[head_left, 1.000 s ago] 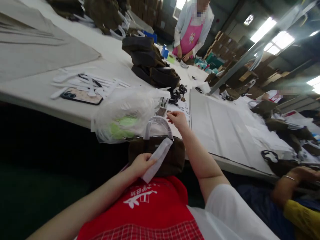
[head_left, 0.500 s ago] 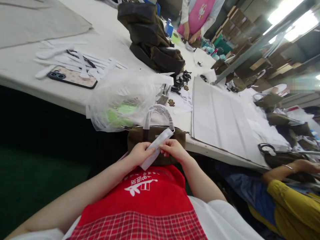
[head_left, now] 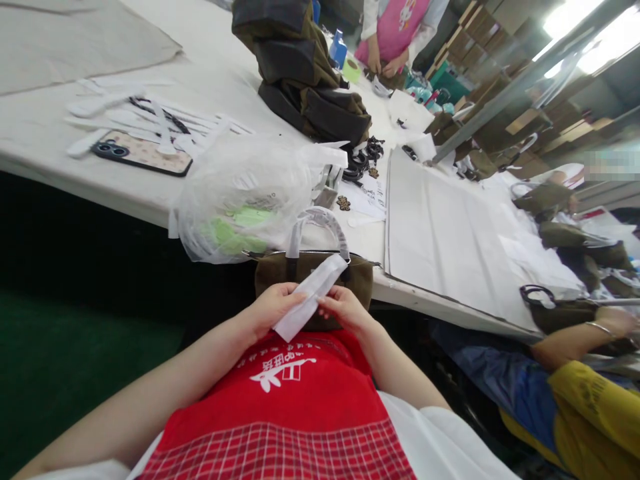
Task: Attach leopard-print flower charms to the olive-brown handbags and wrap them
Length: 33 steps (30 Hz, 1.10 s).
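A brown-green handbag [head_left: 270, 272] rests against the table edge in front of me, its looped handle [head_left: 320, 215] covered in pale wrapping. Over the bag's front slants a white strip of thin, paper-like material [head_left: 315, 287]. My left hand [head_left: 281, 303] is closed on the strip's left side, thumb on top. With fingers pinched, my right hand [head_left: 345, 305] grips the strip's right edge. The strip's upper end lies close to the foot of the handle; whether it is attached there I cannot tell.
A clear plastic bag with green pieces [head_left: 240, 220] sits left of the handbag, near a phone [head_left: 143, 153] and white strips. Stacked brown bags [head_left: 305, 87] stand behind. Grey sheets [head_left: 440, 227] lie right. A co-worker in yellow [head_left: 590, 407] sits at right; another person [head_left: 395, 40] stands opposite.
The white strip looks wider and flatter than before. My hands have shifted only slightly along it. At right, the co-worker's arm has moved a little.
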Tool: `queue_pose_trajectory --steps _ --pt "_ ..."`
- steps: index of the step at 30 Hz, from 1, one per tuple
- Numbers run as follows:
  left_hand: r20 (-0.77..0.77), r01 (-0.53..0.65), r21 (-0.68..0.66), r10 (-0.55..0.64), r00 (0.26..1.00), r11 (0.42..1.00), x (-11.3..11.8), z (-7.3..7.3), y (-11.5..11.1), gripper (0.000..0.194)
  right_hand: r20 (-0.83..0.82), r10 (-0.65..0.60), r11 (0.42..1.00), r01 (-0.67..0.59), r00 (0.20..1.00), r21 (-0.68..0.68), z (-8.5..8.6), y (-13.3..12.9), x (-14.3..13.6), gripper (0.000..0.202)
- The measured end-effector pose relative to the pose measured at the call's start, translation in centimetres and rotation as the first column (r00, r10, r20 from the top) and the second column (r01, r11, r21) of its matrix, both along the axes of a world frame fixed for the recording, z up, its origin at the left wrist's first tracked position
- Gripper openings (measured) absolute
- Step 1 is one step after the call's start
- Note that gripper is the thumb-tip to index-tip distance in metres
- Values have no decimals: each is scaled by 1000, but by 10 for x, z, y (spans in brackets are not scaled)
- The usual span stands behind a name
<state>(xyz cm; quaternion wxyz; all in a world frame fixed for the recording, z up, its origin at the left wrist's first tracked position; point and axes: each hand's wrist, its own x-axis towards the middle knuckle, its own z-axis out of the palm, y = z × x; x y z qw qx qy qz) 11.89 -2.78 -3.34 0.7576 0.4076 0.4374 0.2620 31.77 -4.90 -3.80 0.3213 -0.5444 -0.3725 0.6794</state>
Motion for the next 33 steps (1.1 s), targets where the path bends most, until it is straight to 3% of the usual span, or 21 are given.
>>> queue_pose_trajectory --steps 3,7,10,13,17,19,20,22,23,24,25,27,29,31,33 --pt "-38 18 44 -17 999 999 -21 1 -1 60 -202 34 999 -41 979 -29 1 -12 -1 47" --pt "-200 107 242 -59 978 964 -46 10 -13 74 -307 36 990 -76 951 -119 4 -16 -4 39" --pt "-320 143 460 13 947 876 -49 13 -22 65 -286 -12 987 -34 958 -156 1 -12 -17 35" --pt "-323 113 600 111 940 792 -44 9 -27 44 -225 -60 984 20 972 -180 -7 -7 -35 37" --pt "-289 68 603 138 947 795 -43 5 -27 30 -126 -122 981 100 985 -168 -11 -7 -52 39" --pt "-268 46 552 125 955 833 -45 8 -27 27 -84 -27 985 13 996 -170 -1 -11 -50 43" --pt "-251 36 516 110 962 856 -47 11 -26 26 -70 97 979 -108 993 -173 8 -11 -46 45" --pt "-219 26 439 78 973 898 -50 16 -24 26 -13 387 910 -384 922 -154 32 -8 -31 45" --pt "-212 27 412 67 975 911 -51 18 -23 27 50 467 880 -459 883 -123 45 -2 -22 43" --pt "-215 27 395 63 975 918 -52 20 -23 28 131 467 884 -462 875 -64 58 8 -11 40" --pt "-224 22 389 71 972 921 -52 20 -22 28 214 377 920 -392 901 28 69 22 -1 38" --pt "-242 -8 384 108 964 923 -51 15 -22 27 299 38 955 -123 954 269 86 60 18 36" --pt "-218 -59 356 144 965 933 -49 6 -21 36 305 -255 895 104 918 433 94 108 30 33" --pt "-164 -82 269 129 978 960 -47 -7 -21 58 347 -392 861 208 852 464 95 156 32 29" --pt "-113 -31 156 49 992 987 -45 -19 -20 68 383 -408 869 224 829 441 89 193 26 26"
